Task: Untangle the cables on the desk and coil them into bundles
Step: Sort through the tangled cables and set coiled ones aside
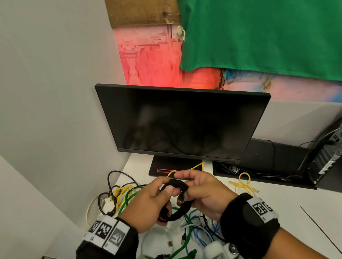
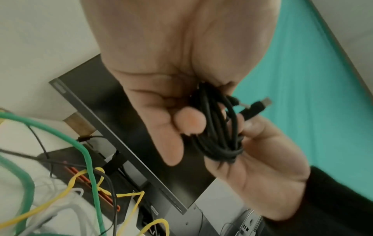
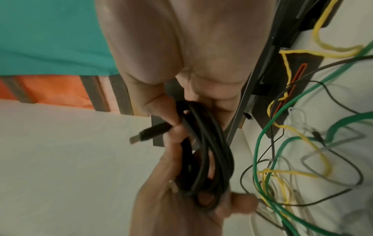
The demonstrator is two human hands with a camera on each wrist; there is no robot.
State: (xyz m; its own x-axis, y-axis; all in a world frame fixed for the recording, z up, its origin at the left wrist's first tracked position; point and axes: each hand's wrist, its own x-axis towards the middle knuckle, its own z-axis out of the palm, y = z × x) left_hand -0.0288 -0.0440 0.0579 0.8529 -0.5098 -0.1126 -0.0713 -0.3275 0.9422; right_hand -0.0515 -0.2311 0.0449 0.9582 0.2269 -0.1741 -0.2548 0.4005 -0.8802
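A black cable coil [image 1: 179,213] hangs between both hands above the white desk [image 1: 278,213]. My left hand [image 1: 162,201] grips one side of the loops, thumb on top. My right hand [image 1: 184,186] pinches the other side near the cable's end. In the left wrist view the coil [image 2: 218,127] sits in curled fingers, a USB plug [image 2: 260,105] sticking out. In the right wrist view the coil [image 3: 206,151] and plug [image 3: 149,132] show too. Beneath the hands lies a tangle of green [image 1: 130,196], yellow [image 1: 121,191], blue [image 1: 200,231] and white cables.
A dark monitor [image 1: 182,126] stands just behind the hands on a black base [image 1: 165,167]. A loose yellow cable [image 1: 243,185] lies right of the hands. A small computer [image 1: 333,151] leans at the far right. A wall closes off the left side.
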